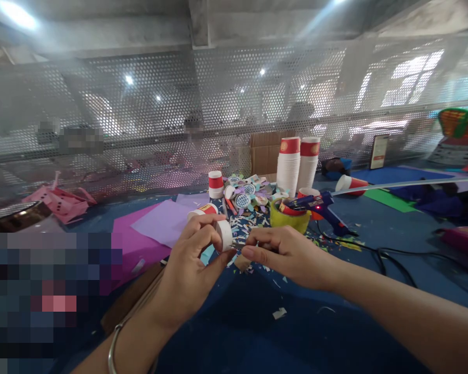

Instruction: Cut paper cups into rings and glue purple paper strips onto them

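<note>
My left hand (195, 259) grips a short white round piece (225, 235) that looks like a cut-off paper cup base, tilted on its side between thumb and fingers. Just right of it, my right hand (283, 254) is closed in a pinch; whatever is between the fingertips is too small or hidden to make out. Paper scraps (249, 223) lie beneath and beyond both hands. Partly behind my left hand is a red and white paper cup (208, 209). Past the right hand, a blue glue gun (327, 210) with a glowing red light rests on a yellow-green bowl (290, 217).
Tall stacks of paper cups (288, 169) stand behind the bowl, beside a pile of decorated paper discs (245, 195). Purple paper sheets (159, 223) lie at left. A black cord (382, 252) crosses the blue table at right. A perforated metal screen (226, 104) rises behind.
</note>
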The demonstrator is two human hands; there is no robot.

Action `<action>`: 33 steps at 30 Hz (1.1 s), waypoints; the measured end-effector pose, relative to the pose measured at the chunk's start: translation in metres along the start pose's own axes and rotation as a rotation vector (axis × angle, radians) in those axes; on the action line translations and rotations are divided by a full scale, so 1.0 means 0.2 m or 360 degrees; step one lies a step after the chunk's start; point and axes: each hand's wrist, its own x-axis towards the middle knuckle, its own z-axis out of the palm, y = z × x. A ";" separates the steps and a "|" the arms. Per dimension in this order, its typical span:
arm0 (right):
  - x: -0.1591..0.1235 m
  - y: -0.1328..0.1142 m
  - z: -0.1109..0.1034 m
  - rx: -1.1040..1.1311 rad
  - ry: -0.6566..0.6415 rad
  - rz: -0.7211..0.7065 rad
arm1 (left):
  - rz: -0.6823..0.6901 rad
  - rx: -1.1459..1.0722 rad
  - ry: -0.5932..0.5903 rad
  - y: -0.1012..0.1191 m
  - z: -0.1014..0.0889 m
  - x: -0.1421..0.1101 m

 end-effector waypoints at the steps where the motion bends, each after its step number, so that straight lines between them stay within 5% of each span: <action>1: 0.00 0.00 0.00 -0.0002 0.0000 -0.0007 | 0.0004 0.0000 0.0000 0.00 0.00 0.00; 21: 0.00 0.00 0.00 -0.0197 -0.0007 -0.0109 | 0.0482 0.0661 0.0040 0.01 -0.02 0.00; 33: 0.01 0.01 -0.05 0.0026 -0.0030 0.0122 | 0.0307 0.0352 -0.0061 -0.02 -0.02 0.01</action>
